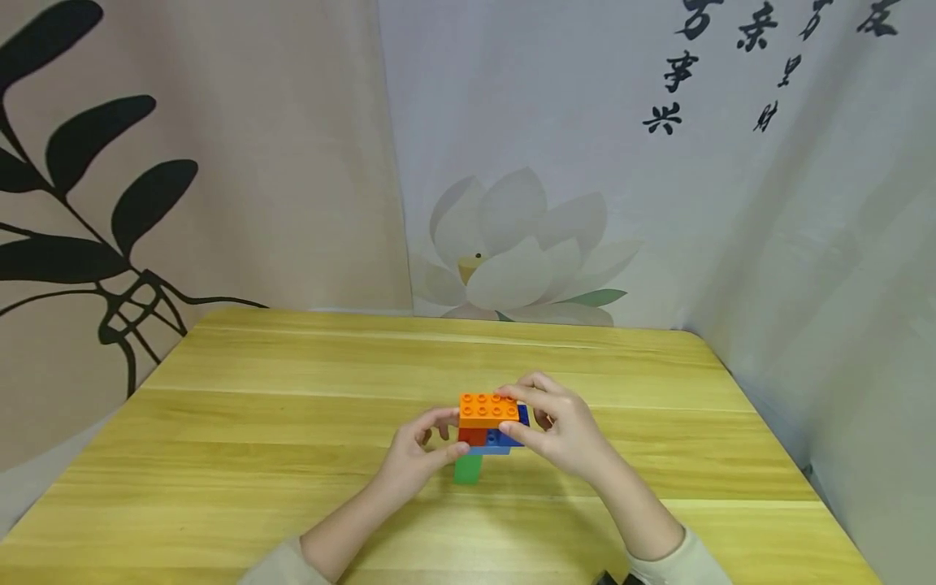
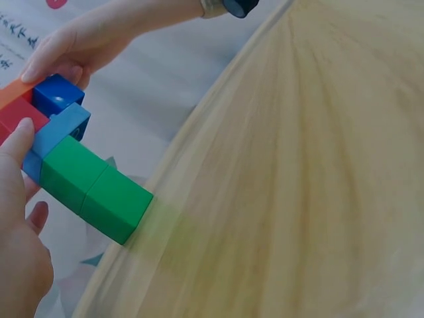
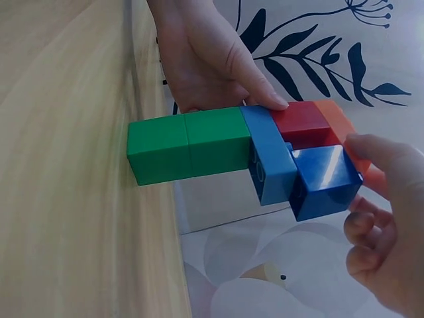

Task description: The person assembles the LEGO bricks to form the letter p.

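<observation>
A tower of toy building bricks stands upright on the table. Two green bricks [image 3: 159,149] form its base, and a lighter blue brick [image 3: 271,159] lies across them. On that layer sit a red brick [image 3: 301,122] and a dark blue brick [image 3: 326,175], side by side. The orange brick [image 1: 488,412], studs up, spans the top. My left hand [image 1: 413,455] pinches the tower from the left, its thumb on the red brick. From the right, my right hand [image 1: 566,426] grips the orange brick between thumb and fingers. The far side of the tower is hidden in the head view.
The wooden table [image 1: 292,455] extends around the tower on all sides. Behind it hangs a printed curtain [image 1: 548,122] with a lotus and writing. A small black object [image 1: 617,578] shows by the right sleeve at the bottom edge.
</observation>
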The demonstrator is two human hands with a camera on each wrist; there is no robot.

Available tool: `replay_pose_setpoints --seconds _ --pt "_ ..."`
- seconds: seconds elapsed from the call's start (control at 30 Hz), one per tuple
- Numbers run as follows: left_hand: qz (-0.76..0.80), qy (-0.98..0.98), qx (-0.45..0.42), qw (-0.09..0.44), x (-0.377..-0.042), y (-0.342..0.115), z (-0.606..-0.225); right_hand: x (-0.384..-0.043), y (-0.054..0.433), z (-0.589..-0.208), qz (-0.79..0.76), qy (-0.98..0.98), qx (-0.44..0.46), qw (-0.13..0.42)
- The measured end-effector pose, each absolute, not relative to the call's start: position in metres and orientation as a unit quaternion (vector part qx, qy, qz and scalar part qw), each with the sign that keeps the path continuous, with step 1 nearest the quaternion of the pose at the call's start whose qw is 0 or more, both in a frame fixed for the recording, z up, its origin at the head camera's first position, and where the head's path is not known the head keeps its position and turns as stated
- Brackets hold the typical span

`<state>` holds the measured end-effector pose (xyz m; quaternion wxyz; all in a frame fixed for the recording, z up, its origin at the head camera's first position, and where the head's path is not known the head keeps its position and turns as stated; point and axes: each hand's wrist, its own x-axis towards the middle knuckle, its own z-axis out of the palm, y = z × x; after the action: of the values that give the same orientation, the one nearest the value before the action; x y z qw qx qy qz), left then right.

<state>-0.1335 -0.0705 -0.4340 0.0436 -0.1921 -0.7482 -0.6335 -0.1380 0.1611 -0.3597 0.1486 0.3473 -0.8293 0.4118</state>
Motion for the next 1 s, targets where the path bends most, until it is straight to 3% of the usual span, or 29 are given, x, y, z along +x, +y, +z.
replay_pose_setpoints --seconds 0.47,0.73,1.0 --pt "-0.627 -0.758 -0.176 0.035 -0.13 -0.07 -0.437 -0.139 0.163 -0.367 0.408 -0.8 0.385 0.212" --pt "-0.62 -0.763 -0.179 0.039 -0.129 -0.071 -0.442 -0.121 0.161 -0.35 0.435 -0.785 0.394 0.197" --pt "-0.616 -0.766 -0.184 0.03 -0.129 -0.074 -0.447 -0.119 0.17 -0.36 0.437 -0.786 0.392 0.193"
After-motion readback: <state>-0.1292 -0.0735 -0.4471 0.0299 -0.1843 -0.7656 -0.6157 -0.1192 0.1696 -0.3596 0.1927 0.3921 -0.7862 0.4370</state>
